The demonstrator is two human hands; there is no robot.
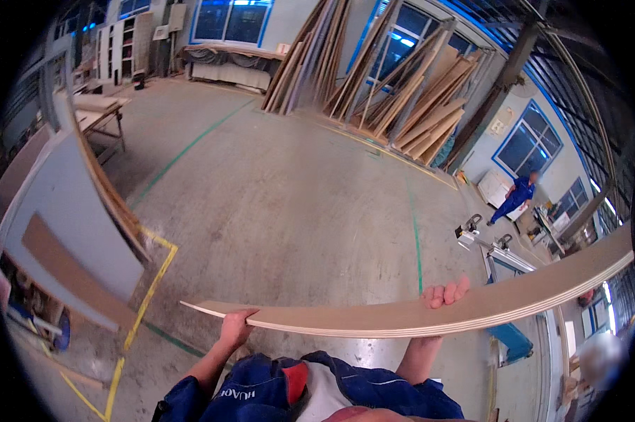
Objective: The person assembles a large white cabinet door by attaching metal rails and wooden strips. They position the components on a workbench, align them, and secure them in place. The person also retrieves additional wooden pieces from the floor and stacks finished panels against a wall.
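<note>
A long, narrow plywood board (374, 316) with a layered light edge lies across in front of my body, its left end low and its right end reaching up toward the right rim of the view. My left hand (237, 325) is closed on the board near its left end, with the fingers over the near edge. Farther right, my right hand (444, 292) grips the board from below; its fingertips curl over the far edge while the palm is hidden beneath the wood.
Boards (430, 105) lean against the far wall. At left stand large panels (71, 218) beside yellow floor tape (149, 299). On the right are a machine with a metal rail (504, 257) and a person in blue (512, 198). Concrete floor (282, 211) stretches ahead.
</note>
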